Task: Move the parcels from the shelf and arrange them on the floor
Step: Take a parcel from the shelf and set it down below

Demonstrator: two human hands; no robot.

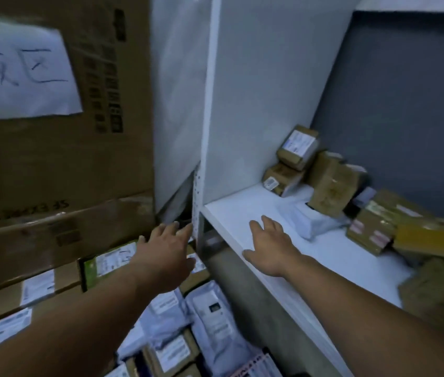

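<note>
A white shelf (231,213) runs from the middle to the lower right. Several brown parcels lie at its back and right: a labelled box (298,146) stacked on another (282,179), a tilted box (332,183), taped boxes (373,229). A grey poly mailer (316,221) lies in front of them. My right hand (269,244) hovers open over the bare shelf, a short way left of the mailer. My left hand (167,250) is open beside the shelf's upright post (196,210), holding nothing. Several parcels (210,317) lie on the floor below.
Large cardboard cartons (52,159) are stacked at the left, one bearing a handwritten paper sign (22,72). Labelled boxes (38,289) sit under them. A dark grey back panel (405,104) closes the shelf behind. A narrow strip of grey floor (253,300) runs along the shelf's front.
</note>
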